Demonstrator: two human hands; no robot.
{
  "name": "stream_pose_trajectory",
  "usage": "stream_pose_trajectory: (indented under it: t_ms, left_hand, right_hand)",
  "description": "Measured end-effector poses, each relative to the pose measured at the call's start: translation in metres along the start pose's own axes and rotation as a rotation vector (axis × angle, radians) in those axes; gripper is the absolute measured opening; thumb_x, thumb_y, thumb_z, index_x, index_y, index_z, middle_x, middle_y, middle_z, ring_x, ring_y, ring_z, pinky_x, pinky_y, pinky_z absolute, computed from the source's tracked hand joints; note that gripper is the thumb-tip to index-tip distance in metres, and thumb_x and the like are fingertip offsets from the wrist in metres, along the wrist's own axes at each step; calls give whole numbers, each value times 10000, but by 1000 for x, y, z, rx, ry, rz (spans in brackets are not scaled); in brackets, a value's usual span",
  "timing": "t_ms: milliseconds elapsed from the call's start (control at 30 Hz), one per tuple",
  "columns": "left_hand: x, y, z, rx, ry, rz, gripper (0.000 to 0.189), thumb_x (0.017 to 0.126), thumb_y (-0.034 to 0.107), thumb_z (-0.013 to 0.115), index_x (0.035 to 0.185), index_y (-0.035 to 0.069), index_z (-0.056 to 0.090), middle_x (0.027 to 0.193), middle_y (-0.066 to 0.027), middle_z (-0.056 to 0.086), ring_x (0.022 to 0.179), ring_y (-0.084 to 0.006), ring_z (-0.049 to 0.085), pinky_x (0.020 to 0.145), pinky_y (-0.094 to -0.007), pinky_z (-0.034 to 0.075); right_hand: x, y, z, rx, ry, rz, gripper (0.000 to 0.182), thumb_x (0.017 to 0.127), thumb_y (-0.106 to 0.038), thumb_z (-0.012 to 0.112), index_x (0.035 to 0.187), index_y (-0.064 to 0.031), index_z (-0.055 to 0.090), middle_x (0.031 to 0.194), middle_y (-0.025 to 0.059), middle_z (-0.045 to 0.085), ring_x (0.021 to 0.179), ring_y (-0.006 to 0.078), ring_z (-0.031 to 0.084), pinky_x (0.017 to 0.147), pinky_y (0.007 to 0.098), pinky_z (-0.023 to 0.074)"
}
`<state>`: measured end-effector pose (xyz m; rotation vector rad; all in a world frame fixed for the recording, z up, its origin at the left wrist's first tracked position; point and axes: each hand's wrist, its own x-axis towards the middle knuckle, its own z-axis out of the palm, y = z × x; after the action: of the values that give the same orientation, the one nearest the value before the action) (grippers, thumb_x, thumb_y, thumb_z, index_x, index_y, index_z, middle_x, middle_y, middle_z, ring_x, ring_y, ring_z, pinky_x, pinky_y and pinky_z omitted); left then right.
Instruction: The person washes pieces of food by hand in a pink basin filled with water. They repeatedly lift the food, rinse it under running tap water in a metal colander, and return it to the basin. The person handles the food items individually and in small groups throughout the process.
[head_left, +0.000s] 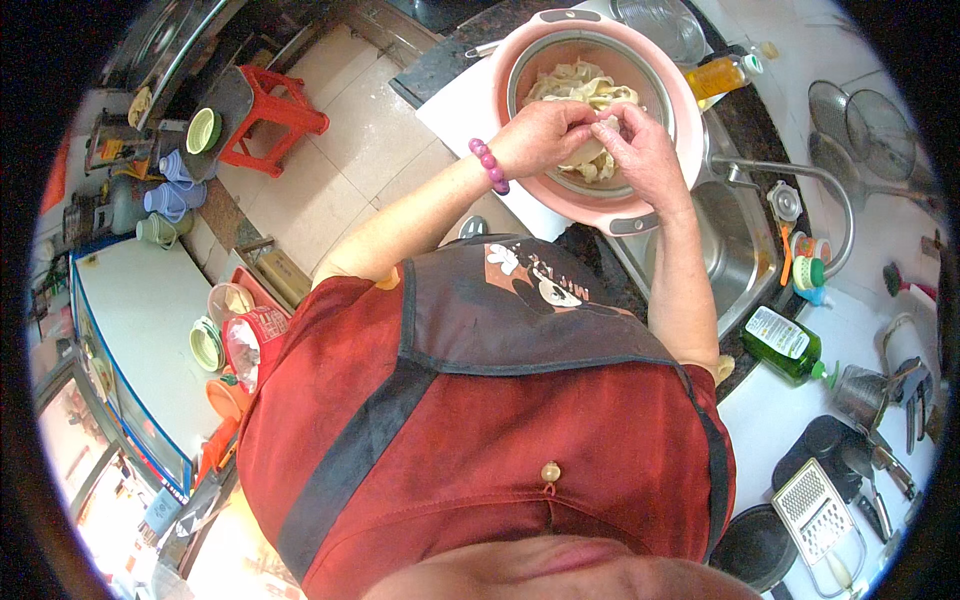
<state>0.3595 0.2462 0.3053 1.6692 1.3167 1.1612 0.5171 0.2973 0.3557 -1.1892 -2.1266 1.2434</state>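
Observation:
My left hand (544, 136), with a beaded bracelet at the wrist, meets my right hand (646, 154) over a metal mesh strainer (651, 60). The fingers of both hands pinch a thin, pale piece of food (583, 154) between them; its far side is partly hidden by the fingers. Pale, floppy food strips (574, 81), possibly mushroom, lie heaped in the strainer. The strainer sits inside a pink plastic basin (688, 127) with grey handles, on a white surface (457, 105) beside the sink.
At the right are a steel sink (724, 240), a curved faucet (817, 169), a green soap bottle (784, 346) and a metal grater (814, 510). An oil-coloured bottle (720, 76) lies beyond the basin. A red stool (277, 120) stands on the floor at the left.

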Motion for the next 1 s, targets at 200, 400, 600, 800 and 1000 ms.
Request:
stream_pose_trajectory:
  t_ms: [200, 400, 600, 800, 1000]
  left_hand:
    - [4, 2, -1, -225, -78, -149, 204, 856, 210, 516, 923, 31, 589, 744, -120, 607, 693, -192, 589, 629, -309, 460]
    - [4, -3, 11, -359, -40, -223, 222, 852, 226, 513, 908, 24, 587, 716, -86, 594, 662, -146, 560, 611, -291, 454]
    - [6, -10, 13, -216, 84, -291, 186, 857, 216, 520, 888, 42, 578, 736, 15, 546, 714, -67, 496, 649, -224, 417]
    - [14, -11, 0, -704, 298, -481, 180, 821, 175, 570, 877, 5, 594, 776, -34, 608, 690, -91, 559, 630, -232, 467]
    - [4, -10, -12, -343, 182, -371, 155, 813, 146, 579, 898, 16, 583, 791, -21, 603, 691, -89, 569, 638, -229, 476]
  right_hand:
    - [-5, 0, 1, -158, 134, -265, 117, 756, -100, 635, 838, -35, 584, 738, 88, 580, 668, 197, 577, 625, 318, 469]
    - [-5, 12, 7, -529, 314, -715, 65, 745, -62, 611, 793, -45, 571, 755, 85, 571, 707, 248, 584, 635, 352, 483]
    - [-33, 5, 26, -492, 194, -987, 185, 656, -49, 653, 823, -53, 574, 783, 82, 582, 717, 229, 589, 615, 340, 493]
    - [-37, 1, 29, -391, 246, -831, 152, 706, -51, 652, 840, -32, 582, 794, 69, 582, 722, 230, 588, 613, 322, 492]
    - [-27, 20, 4, -398, 148, -255, 159, 746, -154, 635, 861, -46, 619, 871, 114, 593, 829, 272, 581, 747, 353, 461]
